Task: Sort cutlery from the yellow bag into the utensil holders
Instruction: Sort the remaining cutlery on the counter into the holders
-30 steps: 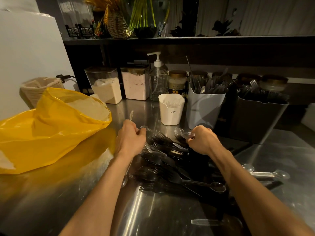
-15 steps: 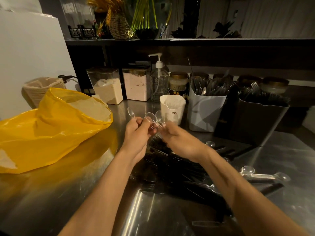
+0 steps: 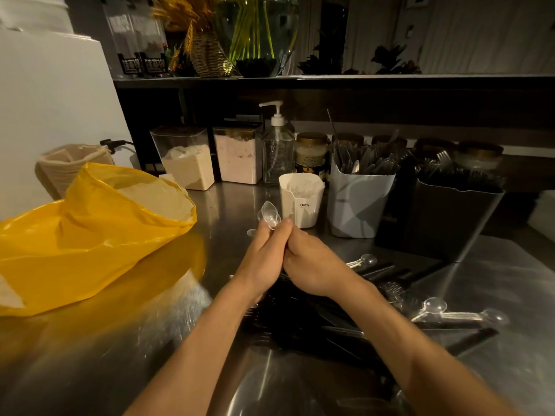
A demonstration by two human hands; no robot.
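My left hand (image 3: 264, 253) and my right hand (image 3: 315, 265) are pressed together above a pile of black plastic cutlery (image 3: 315, 313) on the steel counter (image 3: 90, 370). Both grip a small bunch of clear plastic spoons (image 3: 269, 216), whose bowls stick up above the fingertips. Just behind them stands a small white holder (image 3: 301, 202). A grey holder (image 3: 359, 202) full of dark cutlery stands to its right, then a black holder (image 3: 453, 217) with forks. The yellow bag (image 3: 90, 235) lies open on the left.
Loose clear spoons (image 3: 459, 313) lie on the counter at the right, another (image 3: 362, 261) near my right wrist. Behind stand two powder canisters (image 3: 210, 157), a pump bottle (image 3: 277, 145), jars (image 3: 310, 154) and a beige liner (image 3: 69, 163) at far left under a dark shelf.
Both hands lifted off the cutlery pile and came together in front of the white holder, gathering the clear spoons into one bunch held upright.
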